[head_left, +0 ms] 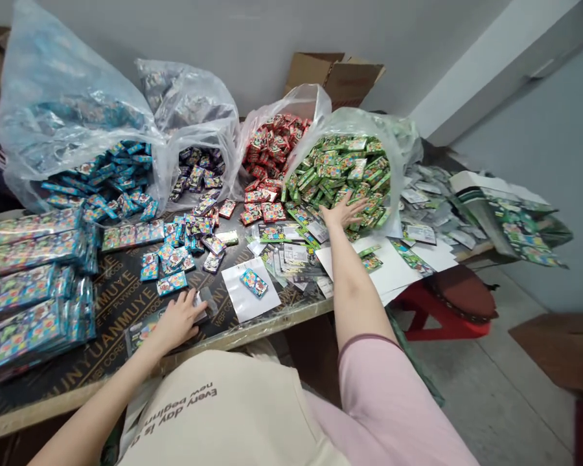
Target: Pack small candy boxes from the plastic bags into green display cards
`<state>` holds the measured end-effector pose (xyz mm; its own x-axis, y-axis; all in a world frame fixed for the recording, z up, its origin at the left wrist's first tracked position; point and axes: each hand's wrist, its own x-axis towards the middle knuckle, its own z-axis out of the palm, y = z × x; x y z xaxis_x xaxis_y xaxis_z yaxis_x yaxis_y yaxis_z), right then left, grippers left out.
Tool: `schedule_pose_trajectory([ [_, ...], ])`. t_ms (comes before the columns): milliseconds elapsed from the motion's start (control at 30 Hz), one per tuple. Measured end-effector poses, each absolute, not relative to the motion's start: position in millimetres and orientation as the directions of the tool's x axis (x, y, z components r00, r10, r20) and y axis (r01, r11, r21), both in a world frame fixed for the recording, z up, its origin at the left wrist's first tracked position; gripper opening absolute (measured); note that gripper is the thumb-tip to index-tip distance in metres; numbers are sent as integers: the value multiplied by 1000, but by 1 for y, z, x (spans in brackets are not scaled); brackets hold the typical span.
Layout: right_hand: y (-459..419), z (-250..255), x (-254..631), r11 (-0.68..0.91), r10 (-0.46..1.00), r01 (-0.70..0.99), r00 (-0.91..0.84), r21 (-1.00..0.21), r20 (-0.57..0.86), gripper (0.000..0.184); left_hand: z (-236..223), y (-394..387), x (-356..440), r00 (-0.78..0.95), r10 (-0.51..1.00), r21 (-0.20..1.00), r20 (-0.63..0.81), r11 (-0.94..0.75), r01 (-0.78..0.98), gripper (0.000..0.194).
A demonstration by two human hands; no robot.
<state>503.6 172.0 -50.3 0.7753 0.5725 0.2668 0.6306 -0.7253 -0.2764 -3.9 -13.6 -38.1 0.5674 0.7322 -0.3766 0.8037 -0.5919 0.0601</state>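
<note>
My left hand (pixel 181 320) lies on a clear plastic packaging bag (pixel 140 333) near the table's front edge, fingers spread over it. Part of that bag is hidden under the palm. My right hand (pixel 344 212) reaches across the table, fingers spread, touching the small green packets (pixel 342 158) that spill from a clear plastic sack (pixel 396 188). Between my hands, a single blue packet (pixel 253 283) rests on a white sheet (pixel 233 301). Close by my left hand is a loose group of blue packets (pixel 172 283).
Other clear sacks hold blue packets (pixel 111 171), purple packets (pixel 199 171) and red packets (pixel 274 142). Stacked filled packs (pixel 29 285) stand at the left. Flat packaging (pixel 437 200) is heaped at the right. A red stool (pixel 459 304) and cardboard boxes (pixel 558 349) are below.
</note>
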Motion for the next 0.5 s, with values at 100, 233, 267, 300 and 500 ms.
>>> schedule_pose_trajectory([
  [100,180,-44,525,-745,548,591,807,-310,222,108,-39,-15,-1,546,747,63,-380,-568,821,54],
  [233,200,-38,534,-730,579,624,782,-280,233,111,-42,-16,3,500,769,68,-398,-518,852,60],
  [267,206,-35,532,-705,600,659,752,-263,274,112,-42,-16,3,485,774,68,-408,-504,861,61],
  [300,213,-33,530,-669,628,704,706,-236,326,111,-42,-17,4,471,777,67,-417,-491,869,62],
  [500,252,-15,517,-388,841,922,355,-2,408,94,-43,-16,8,429,780,73,-456,-447,892,66],
])
